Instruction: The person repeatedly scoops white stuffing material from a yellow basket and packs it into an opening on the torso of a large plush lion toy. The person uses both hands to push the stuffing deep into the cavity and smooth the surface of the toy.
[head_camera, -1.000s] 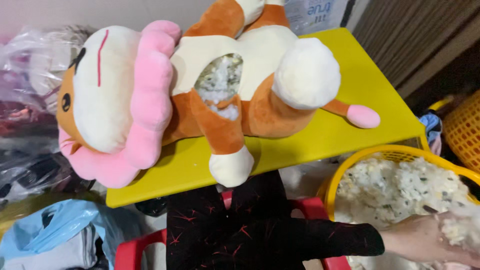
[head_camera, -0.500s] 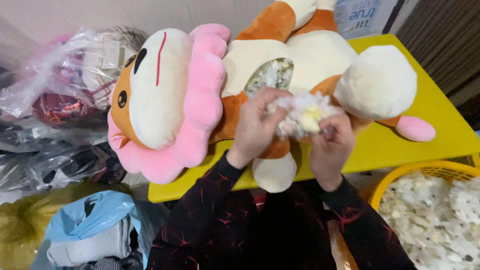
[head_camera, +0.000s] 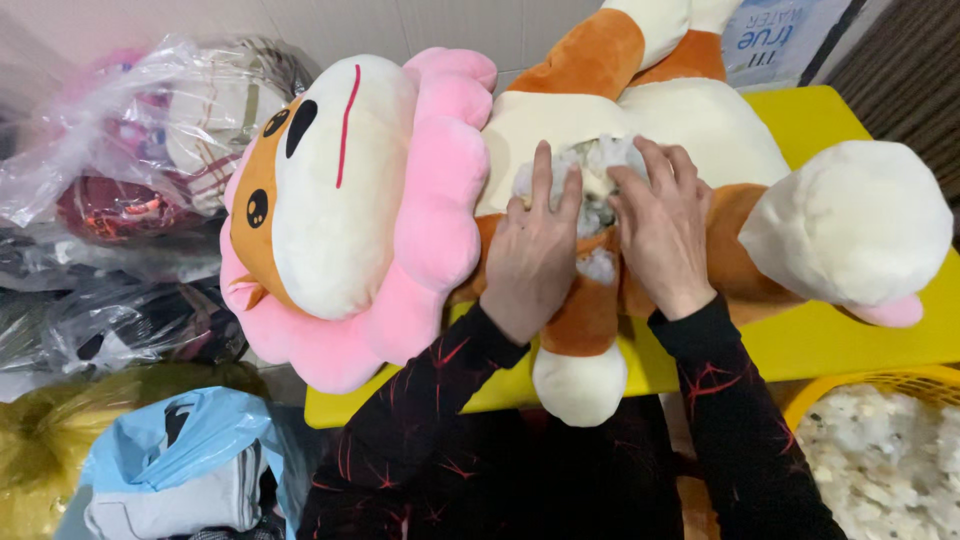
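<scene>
Yellow table (head_camera: 800, 345) carries the plush lion (head_camera: 380, 200) on its back; our left hand (head_camera: 530, 250) and right hand (head_camera: 665, 235), gripping a stuffing wad half a second ago, now press flat-fingered, shoving stuffing (head_camera: 598, 165) into its belly seam.

Upper legs of big orange-and-cream plush lion (head_camera: 640, 130) cut off at top edge; yellow plastic basket (head_camera: 880, 385) of white stuffing cropped bottom right.

Plush lion toy (head_camera: 400, 200): soft matt fleece, short pile. Stuffing (head_camera: 598, 165) in belly opening: fluffy white fibre, clumpy. Table (head_camera: 810, 340): smooth yellow plastic, slight sheen. Basket (head_camera: 880, 382): yellow plastic, woven-look rim. Bags (head_camera: 130, 150) at left: clear glossy plastic film, crinkled. Sleeves (head_camera: 420, 420): black matt knit cloth, red pattern.
</scene>
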